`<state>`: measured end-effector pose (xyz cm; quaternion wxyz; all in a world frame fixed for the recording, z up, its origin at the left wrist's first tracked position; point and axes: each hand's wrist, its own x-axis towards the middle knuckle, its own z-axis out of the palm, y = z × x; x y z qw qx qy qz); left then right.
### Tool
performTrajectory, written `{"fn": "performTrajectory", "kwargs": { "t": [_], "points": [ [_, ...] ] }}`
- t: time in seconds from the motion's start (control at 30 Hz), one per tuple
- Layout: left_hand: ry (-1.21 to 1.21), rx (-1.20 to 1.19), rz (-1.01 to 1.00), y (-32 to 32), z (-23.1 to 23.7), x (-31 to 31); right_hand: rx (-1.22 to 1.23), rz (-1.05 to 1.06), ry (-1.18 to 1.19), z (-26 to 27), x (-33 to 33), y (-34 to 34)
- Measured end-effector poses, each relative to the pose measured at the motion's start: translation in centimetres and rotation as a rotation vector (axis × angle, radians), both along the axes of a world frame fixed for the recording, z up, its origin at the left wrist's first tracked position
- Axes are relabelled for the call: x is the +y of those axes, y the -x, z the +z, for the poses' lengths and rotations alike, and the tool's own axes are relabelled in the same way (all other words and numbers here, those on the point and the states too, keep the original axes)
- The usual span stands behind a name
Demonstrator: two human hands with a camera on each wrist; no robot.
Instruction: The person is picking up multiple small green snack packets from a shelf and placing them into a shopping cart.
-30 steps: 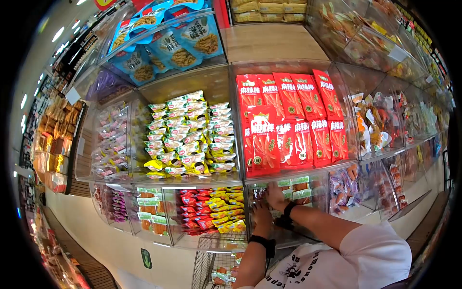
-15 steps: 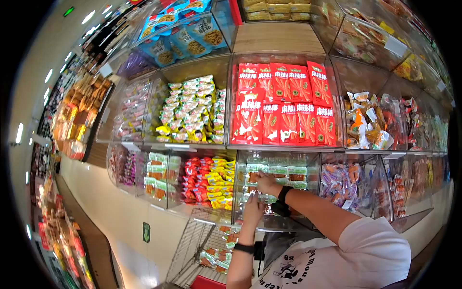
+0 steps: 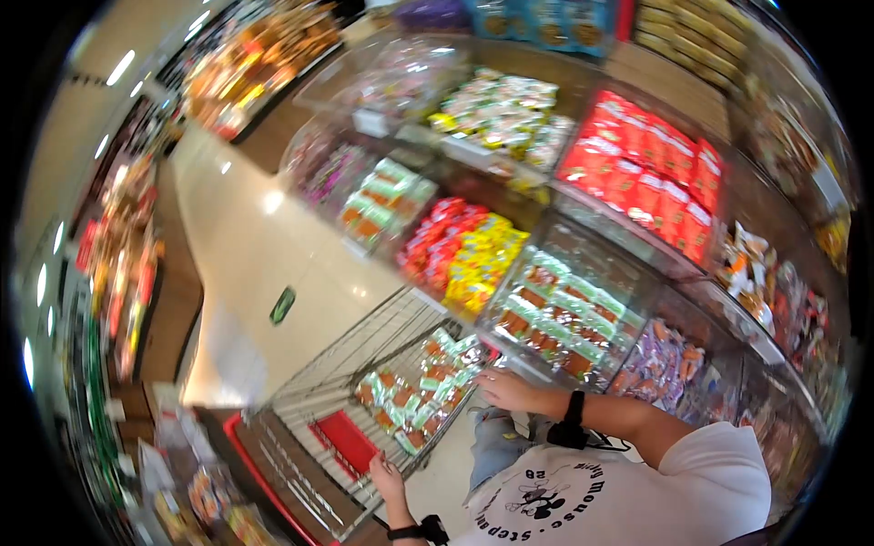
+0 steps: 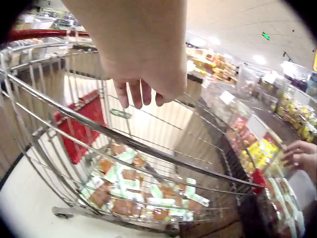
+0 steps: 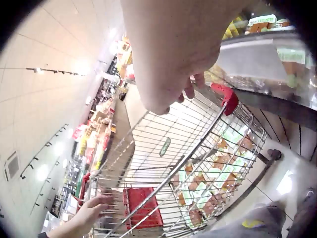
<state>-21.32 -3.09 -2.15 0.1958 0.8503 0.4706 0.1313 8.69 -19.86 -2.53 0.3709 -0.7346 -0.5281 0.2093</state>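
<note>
Green-and-white packets (image 3: 414, 396) with brown contents lay in a loose heap inside the wire shopping cart (image 4: 94, 125), on its floor toward the end nearest the shelving. The left hand (image 3: 384, 473) hung over the cart's side near a red panel (image 3: 344, 443), its fingers loosely bent and slightly apart; whether they touched the wire could not be told. The right hand (image 3: 505, 389) hovered beside the cart's red corner cap (image 5: 224, 98), fingers gently curved and partly spread; contact with the cart could not be determined. Each wrist carried a black band, the right one (image 3: 571, 420) showing more fully in the head view.

Just beyond the right hand stood a clear bin (image 3: 605, 255), in which matching packets (image 3: 551, 332) lay in rows. To its left were red packets (image 3: 440, 238) and yellow packets (image 3: 482, 264), side by side; to its right, purple-and-orange wrapped snacks (image 3: 660, 364). Large red pouches (image 3: 646, 173) filled the compartment above. Farther out, a green sign (image 3: 283, 306) marked the pale floor (image 3: 246, 237), and stocked displays (image 3: 264, 68) lined the far side, blurred in the head view.
</note>
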Motion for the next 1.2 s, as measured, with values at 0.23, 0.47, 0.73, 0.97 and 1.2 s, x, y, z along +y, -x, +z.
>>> {"fn": "performTrajectory", "kwargs": {
  "t": [0.23, 0.47, 0.73, 0.97, 1.2],
  "points": [
    [0.044, 0.150, 0.343, 11.4, -1.2, 4.6, -0.175, 0.092, 0.178, -4.1, 4.2, 2.5],
    [0.156, 0.275, 0.314, 12.5, -3.1, 5.3, 0.051, 0.170, 0.312, -6.4, 13.1, 6.5],
    [0.222, 0.225, 0.365, 11.6, -2.1, 5.9, 0.267, 0.287, 0.681, -15.8, 24.7, 11.4],
    [0.254, 0.274, 0.437, 11.7, -3.1, 6.4, 0.277, 0.061, 0.819, -24.3, 36.1, 14.7],
    [0.261, 0.275, 0.393, 10.6, -2.0, 8.8, -0.082, 0.146, 0.729, -35.4, 41.5, 17.3]
  ]
}}
